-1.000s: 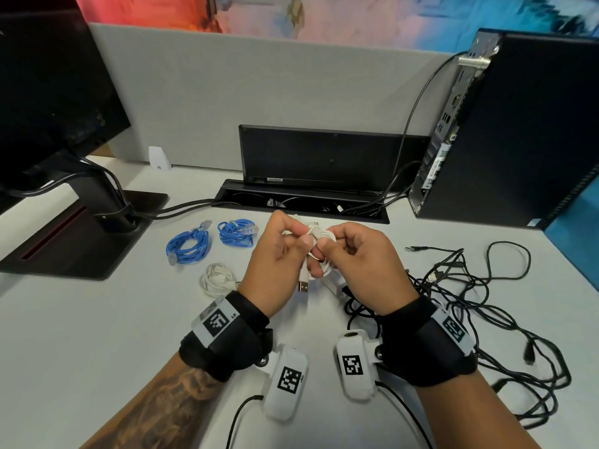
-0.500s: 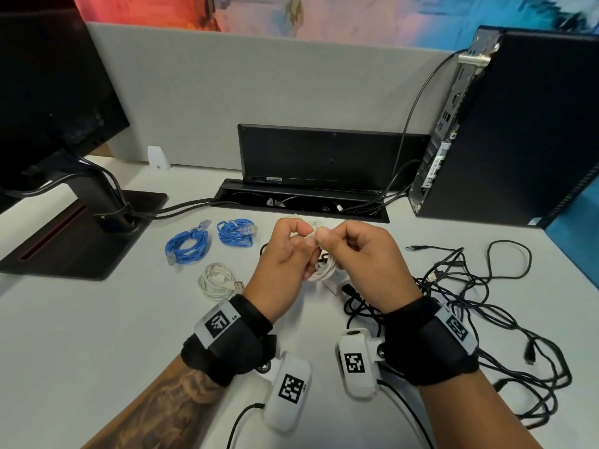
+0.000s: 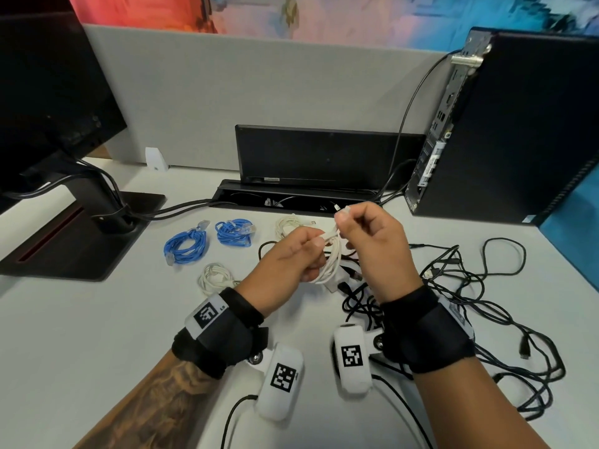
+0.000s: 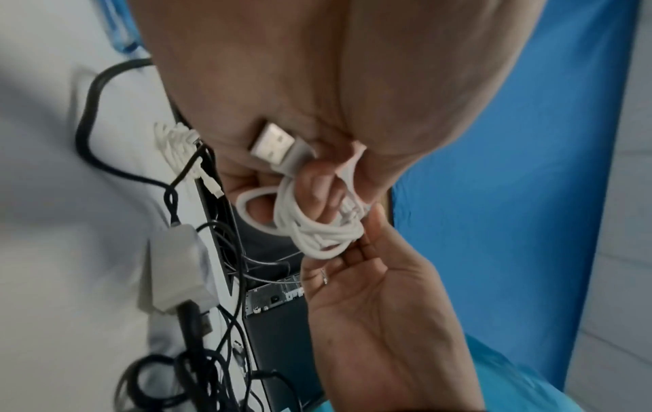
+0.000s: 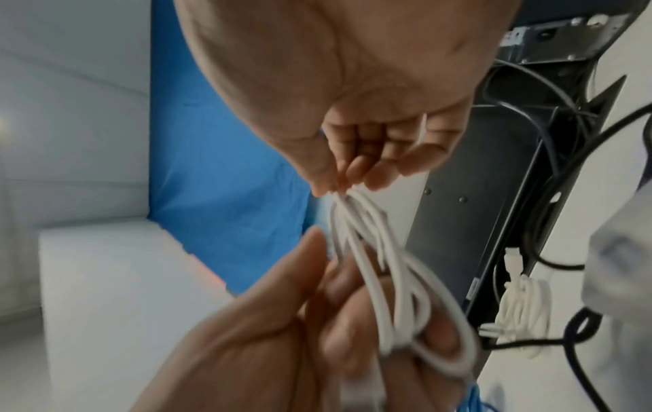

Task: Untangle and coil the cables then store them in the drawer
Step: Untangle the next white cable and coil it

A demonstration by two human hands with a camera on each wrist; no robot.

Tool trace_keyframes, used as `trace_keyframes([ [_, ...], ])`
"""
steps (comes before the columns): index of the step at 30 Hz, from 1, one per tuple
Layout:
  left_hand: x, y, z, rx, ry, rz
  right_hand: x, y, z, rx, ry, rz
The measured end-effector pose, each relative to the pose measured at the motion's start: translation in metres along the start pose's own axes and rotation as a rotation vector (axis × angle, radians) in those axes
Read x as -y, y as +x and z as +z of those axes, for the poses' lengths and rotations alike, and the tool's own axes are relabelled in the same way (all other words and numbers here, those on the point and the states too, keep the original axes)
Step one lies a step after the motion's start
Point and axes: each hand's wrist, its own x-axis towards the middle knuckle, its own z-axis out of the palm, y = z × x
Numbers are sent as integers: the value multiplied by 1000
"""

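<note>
Both hands work above the table [image 3: 81,319]. From the head view I see my left hand [image 3: 288,264] curled round a coiled white cable [image 3: 330,264], its loops hanging roughly upright, while my right hand [image 3: 372,244] pinches the cable's free end [image 3: 343,213] and holds it above the coil, pointing toward the open cable tray [image 3: 291,199] at the back. Free table lies to my near left; a black cable tangle [image 3: 486,303] crowds the right, and two blue coils [image 3: 188,246] and a white coil [image 3: 214,280] sit left of my hands.

Left wrist view adds a USB plug [image 4: 275,145] jutting from my left fist beside the coil [image 4: 317,231].

Right wrist view, blurred, shows my right fingertips [image 5: 352,170] pinching several strands [image 5: 388,264] together.
</note>
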Motion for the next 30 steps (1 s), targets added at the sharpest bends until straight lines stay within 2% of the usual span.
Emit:
trace_keyframes([
  [6,-4,0,6,14,-2,12,13,-4,-2,-113,24,-93],
  [12,-5,0,3,-65,254,112,7,1,4,-140,321,215],
  [14,-9,-1,-6,-125,337,142,5,3,8,-95,411,263],
  [16,-14,-4,-19,-183,445,153,5,4,13,1,402,267],
  [20,-30,-16,-65,-229,463,43,13,8,8,206,93,221],
  [23,-45,-27,-126,-413,508,-28,20,18,-13,290,-184,179],
  [26,-53,-43,-179,-617,527,-134,25,24,-37,357,-342,199],
  [28,-49,-55,-209,-747,618,-290,29,29,-53,344,-487,158],
  [30,-39,-65,-231,-751,828,-496,28,36,-70,286,-644,86],
])
